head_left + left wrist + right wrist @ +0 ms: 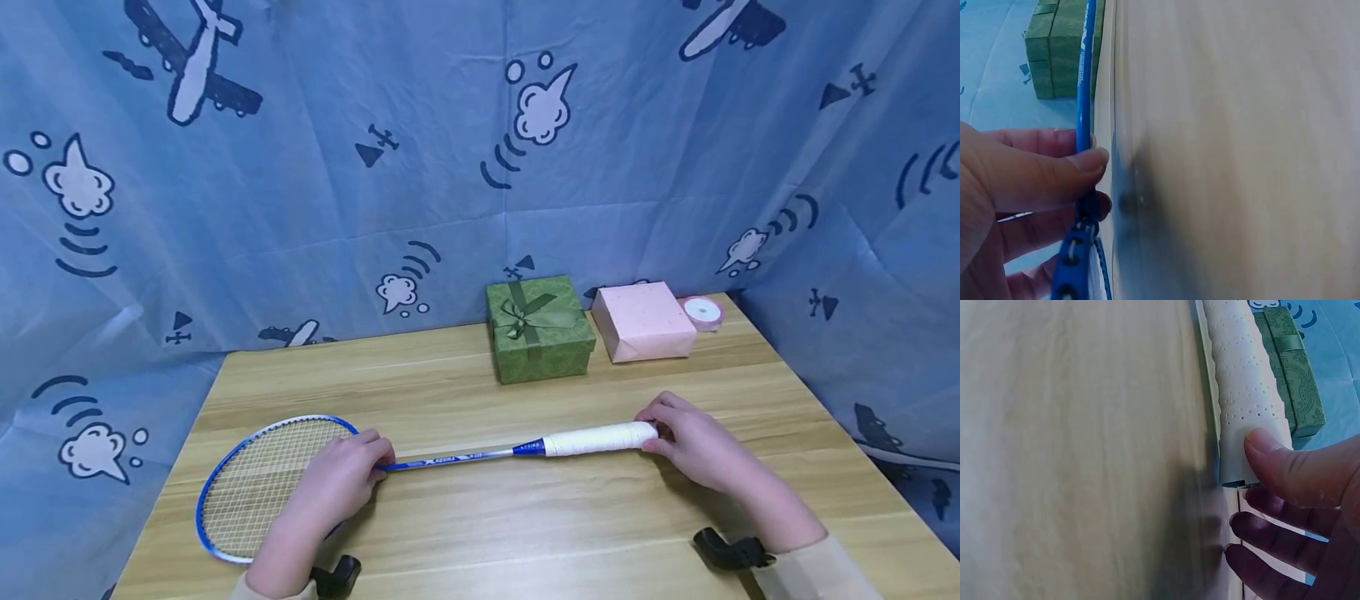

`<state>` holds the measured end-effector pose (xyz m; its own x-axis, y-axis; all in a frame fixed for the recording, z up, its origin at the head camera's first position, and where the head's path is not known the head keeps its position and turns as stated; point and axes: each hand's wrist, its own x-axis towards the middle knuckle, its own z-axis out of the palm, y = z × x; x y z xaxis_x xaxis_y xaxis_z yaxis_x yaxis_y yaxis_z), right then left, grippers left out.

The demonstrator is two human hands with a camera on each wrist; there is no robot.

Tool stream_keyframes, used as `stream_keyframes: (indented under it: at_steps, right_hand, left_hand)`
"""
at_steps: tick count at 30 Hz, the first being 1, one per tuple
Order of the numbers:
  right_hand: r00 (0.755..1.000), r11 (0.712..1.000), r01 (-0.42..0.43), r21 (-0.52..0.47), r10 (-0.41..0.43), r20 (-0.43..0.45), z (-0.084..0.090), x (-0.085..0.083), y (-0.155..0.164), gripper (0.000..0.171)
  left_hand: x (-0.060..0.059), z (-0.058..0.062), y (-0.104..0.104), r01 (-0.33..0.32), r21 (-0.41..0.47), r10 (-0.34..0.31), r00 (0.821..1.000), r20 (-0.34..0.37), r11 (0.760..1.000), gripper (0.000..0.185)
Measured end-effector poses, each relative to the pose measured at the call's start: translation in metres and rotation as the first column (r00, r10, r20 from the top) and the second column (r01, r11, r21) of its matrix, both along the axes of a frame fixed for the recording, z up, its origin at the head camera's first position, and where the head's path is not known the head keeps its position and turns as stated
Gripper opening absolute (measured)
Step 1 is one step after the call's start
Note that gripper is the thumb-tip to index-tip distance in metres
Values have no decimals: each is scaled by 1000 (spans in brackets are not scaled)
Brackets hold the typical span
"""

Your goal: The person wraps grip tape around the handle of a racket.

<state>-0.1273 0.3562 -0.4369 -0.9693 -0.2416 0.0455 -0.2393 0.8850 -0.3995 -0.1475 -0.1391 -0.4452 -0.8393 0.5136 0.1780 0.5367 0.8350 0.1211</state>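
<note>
head | racket (450,457) between hands | left hand (341,479) shaft | right hand (693,446) grip end

1. A makeshift recording booth, not a lived-in room: a blue airplane-print curtain (300,167) closes in three sides.
2. One wooden desk (525,533) fills it.
3. Props sit at the back: green gift box (538,328), pink wrapped parcel (643,321), ribbon spool (702,312).

Racket (300,475) frame was blue, its grip white and perforated. Gift box (538,327) was patterned green, second box (643,321) pink. Worktop (525,533) showed light wood grain.
</note>
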Motion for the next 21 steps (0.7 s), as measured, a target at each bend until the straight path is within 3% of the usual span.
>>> stream_keyframes:
  at_steps: [9,17,21]
  right_hand:
    - [1000,1000,4,9,-4,-12,0,1,-4,22]
    - [1000,1000,-25,5,25,-5,-2,-1,-2,23]
    - [998,997,-62,36,62,3,1,1,-2,35]
  left_hand:
    - [2,-2,-2,-8,15,9,1000,-21,1000,24]
    - [5,-2,1,-52,25,52,999,10,998,21]
    - [7,0,5,-71,29,70,997,38,997,16]
